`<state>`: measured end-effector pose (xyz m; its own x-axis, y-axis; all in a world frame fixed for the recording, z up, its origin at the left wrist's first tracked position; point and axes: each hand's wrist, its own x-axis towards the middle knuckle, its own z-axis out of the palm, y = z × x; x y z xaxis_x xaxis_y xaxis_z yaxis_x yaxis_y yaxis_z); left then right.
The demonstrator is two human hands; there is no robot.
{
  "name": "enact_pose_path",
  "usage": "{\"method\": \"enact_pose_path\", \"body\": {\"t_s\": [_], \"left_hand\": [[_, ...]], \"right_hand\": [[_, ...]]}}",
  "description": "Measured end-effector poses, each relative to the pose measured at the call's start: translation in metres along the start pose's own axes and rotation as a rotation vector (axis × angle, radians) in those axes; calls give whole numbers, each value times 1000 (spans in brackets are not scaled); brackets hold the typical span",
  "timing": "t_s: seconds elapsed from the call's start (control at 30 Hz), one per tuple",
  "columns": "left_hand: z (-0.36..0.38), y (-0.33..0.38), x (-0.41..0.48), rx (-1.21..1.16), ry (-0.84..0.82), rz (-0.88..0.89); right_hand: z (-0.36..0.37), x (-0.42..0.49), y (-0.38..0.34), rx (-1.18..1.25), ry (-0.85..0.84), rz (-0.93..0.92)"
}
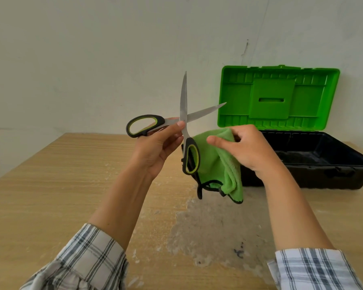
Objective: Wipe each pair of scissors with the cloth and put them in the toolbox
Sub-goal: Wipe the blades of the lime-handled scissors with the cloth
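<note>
My left hand [155,145] holds a pair of scissors [183,107] in the air above the table, gripping it near the pivot. Its steel blades are spread wide apart, one pointing up and one to the right. The handles are black with green lining. My right hand [245,149] grips a green cloth [216,166] with a black hem, just right of the lower scissor handle; the cloth hangs down from my fingers. The toolbox [314,162] stands at the right, with a black base and its green lid [279,97] upright and open.
The wooden table [61,185] has a worn, scraped patch [208,233] in front of me. A white wall stands close behind the table and the toolbox. The toolbox base shows a dark interior, and I cannot tell what lies in it.
</note>
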<state>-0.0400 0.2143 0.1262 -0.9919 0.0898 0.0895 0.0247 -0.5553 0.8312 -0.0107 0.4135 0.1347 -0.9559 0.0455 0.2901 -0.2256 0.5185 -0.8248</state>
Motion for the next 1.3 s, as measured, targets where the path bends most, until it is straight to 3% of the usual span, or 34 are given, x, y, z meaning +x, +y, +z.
{"method": "enact_pose_path", "body": {"t_s": [0.17,0.27,0.4,0.7,0.9,1.3], "left_hand": [[0,2,-2,13,-16,-31],[0,3,-2,17,-19,-51],[0,2,-2,19,-28,-58],[1,1,-1,28,-51,-53],[4,-1,-3,56,-81,-65],[8,1,-7,125,-75,-55]], "right_hand": [[-15,7,19,408,206,190],[-20,9,22,734,166,244],[-18,6,14,909,73,181],[-1,7,2,954,-16,63],[12,8,1,845,127,93],[13,6,-4,799,231,146]]}}
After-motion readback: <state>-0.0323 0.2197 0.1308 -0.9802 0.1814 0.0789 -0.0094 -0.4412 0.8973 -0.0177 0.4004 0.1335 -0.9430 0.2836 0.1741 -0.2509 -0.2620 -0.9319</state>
